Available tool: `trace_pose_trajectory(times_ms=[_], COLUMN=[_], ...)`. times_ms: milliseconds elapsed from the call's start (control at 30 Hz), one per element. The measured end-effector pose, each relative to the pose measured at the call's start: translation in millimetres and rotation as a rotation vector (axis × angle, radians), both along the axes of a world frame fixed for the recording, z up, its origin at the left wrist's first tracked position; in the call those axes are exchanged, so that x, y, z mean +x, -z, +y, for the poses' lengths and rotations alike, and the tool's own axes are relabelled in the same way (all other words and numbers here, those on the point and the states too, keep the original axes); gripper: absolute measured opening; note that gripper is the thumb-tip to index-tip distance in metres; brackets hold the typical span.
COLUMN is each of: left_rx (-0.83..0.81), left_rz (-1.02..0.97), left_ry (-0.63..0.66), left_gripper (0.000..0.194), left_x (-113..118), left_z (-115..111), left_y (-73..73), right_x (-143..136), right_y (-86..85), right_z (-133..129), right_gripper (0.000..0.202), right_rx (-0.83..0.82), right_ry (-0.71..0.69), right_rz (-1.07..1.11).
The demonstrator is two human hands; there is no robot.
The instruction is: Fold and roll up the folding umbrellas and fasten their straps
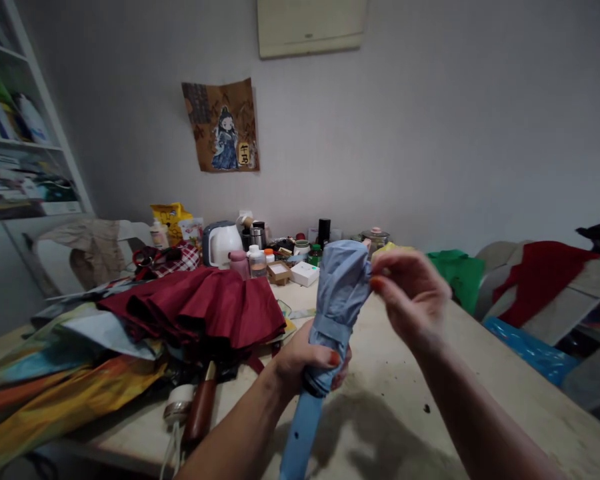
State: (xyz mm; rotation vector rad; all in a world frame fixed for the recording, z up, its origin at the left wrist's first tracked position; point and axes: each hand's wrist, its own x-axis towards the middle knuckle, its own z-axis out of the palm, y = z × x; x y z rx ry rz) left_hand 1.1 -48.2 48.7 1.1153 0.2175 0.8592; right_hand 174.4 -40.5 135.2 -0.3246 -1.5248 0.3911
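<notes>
A light blue folded umbrella is held up above the table, tilted, with its flat blue handle pointing down toward me. My left hand is wrapped round its lower part, just below the strap that circles the fabric. At the upper right edge of the umbrella, my right hand pinches the fabric between thumb and fingers. Left of the hands, a dark red umbrella lies partly folded over a yellow and orange one. A brown wooden handle and a white handle stick out toward the near edge.
Along the back of the table stand a white kettle, a pink bottle, jars and a small white box. Chairs with a green bag and red cloth are at the right. Shelves stand at the left.
</notes>
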Motion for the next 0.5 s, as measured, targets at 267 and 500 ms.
trace_pose_trajectory(times_ms=[267, 500], left_rx=[-0.099, 0.32], left_rz=[-0.023, 0.678], left_ry=[0.262, -0.558], left_gripper=[0.053, 0.035], left_x=[15, 32], left_z=[-5, -20], left_y=[10.4, 3.4], right_x=[-2, -1], right_y=[12.7, 7.8], right_z=[27, 38], right_gripper=[0.124, 0.063], right_rx=[-0.481, -0.663], right_ry=[-0.311, 0.121], right_rz=[0.098, 0.383])
